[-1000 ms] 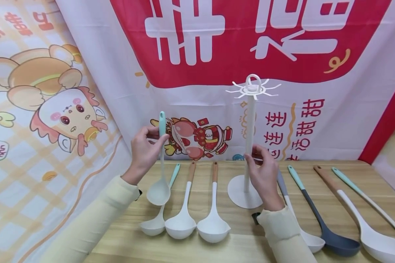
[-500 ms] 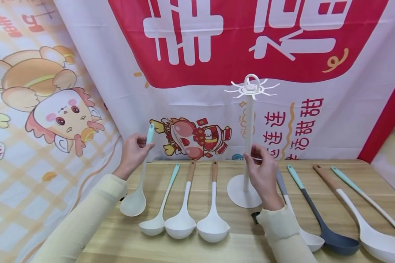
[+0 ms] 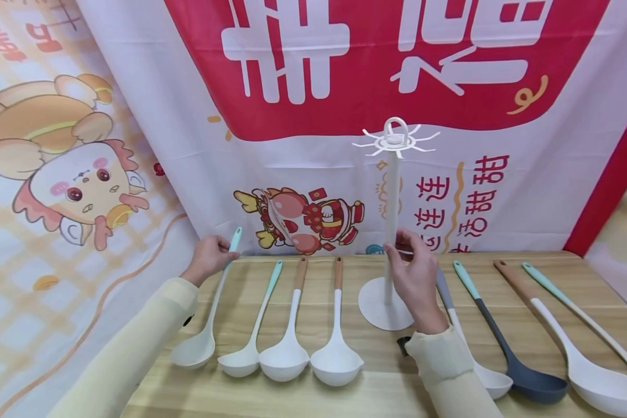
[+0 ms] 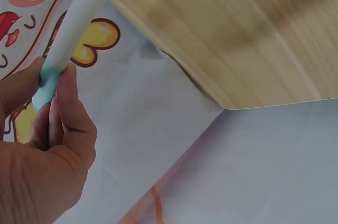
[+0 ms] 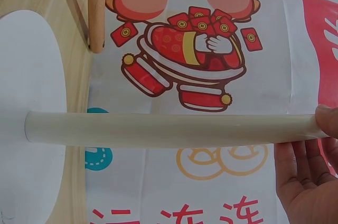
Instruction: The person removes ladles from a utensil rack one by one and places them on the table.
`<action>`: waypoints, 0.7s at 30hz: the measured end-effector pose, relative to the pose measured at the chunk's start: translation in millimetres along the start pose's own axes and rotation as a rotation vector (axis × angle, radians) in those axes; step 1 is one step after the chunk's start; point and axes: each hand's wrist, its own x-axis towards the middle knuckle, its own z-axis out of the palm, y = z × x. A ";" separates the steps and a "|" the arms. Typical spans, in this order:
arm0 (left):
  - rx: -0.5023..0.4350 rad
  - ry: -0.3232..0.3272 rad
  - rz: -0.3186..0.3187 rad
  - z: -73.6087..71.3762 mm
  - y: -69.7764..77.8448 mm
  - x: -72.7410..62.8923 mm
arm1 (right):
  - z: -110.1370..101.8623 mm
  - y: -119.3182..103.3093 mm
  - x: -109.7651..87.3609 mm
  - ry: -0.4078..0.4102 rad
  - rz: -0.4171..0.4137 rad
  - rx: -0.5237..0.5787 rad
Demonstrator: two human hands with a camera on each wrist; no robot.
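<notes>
At the left end of the row, my left hand point(image 3: 211, 256) pinches the mint handle of a white ladle point(image 3: 202, 342), whose bowl is low by the table's left side. The left wrist view shows thumb and fingertips on the mint part of that handle point(image 4: 48, 84). My right hand point(image 3: 414, 273) holds the pole of a white utensil stand point(image 3: 392, 197) between thumb and fingers. The stand is upright on a round base point(image 3: 378, 307), with a ring of bare hooks and a loop on top. In the right wrist view the pole point(image 5: 174, 129) runs into my fingers.
Right of the held ladle lie a mint-handled ladle point(image 3: 242, 359) and two brown-handled ladles point(image 3: 284, 360), point(image 3: 337, 363). Beyond the stand are several more, including a dark grey ladle point(image 3: 535, 380) and a large white one point(image 3: 603, 383). A printed cloth point(image 3: 292, 157) hangs behind the wooden table point(image 3: 386, 389).
My left hand has carried the ladle left and down, away from the neighbouring ladle, and its bowl has lowered toward the table. My right hand stays on the pole.
</notes>
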 end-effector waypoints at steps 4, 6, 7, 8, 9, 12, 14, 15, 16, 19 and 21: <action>0.034 -0.034 0.001 9.0 -4.7 2.8 | 0.2 0.3 0.0 0.007 0.001 0.002; 0.052 -0.051 -0.005 13.1 -6.2 2.3 | 0.3 0.4 0.1 0.009 0.004 0.001; 0.056 -0.058 -0.013 15.1 -6.7 1.6 | 0.4 0.3 0.0 0.008 0.005 0.000; 0.066 -0.062 -0.016 17.0 -7.1 0.7 | 0.6 0.3 0.2 0.008 0.005 -0.001; 0.072 -0.068 -0.020 18.9 -7.4 -0.3 | 0.7 0.4 0.4 0.007 0.005 -0.002; 0.071 -0.083 -0.010 23.3 -7.1 -3.5 | 0.9 0.8 1.0 0.009 -0.005 -0.002; 0.071 -0.093 -0.003 26.5 -7.7 -4.3 | 0.9 1.2 1.4 0.011 -0.009 -0.001; 0.073 -0.100 -0.004 28.2 -8.0 -4.5 | 0.9 1.4 1.4 0.011 -0.011 0.000; 0.074 -0.106 -0.007 29.9 -8.4 -4.6 | 0.9 1.6 1.4 0.011 -0.013 0.000; 0.087 -0.127 -0.018 36.1 -10.4 -3.9 | 0.9 1.7 1.4 0.011 -0.014 0.000; 0.105 -0.137 -0.019 40.2 -12.1 -3.8 | 1.0 1.3 1.1 0.008 -0.012 0.002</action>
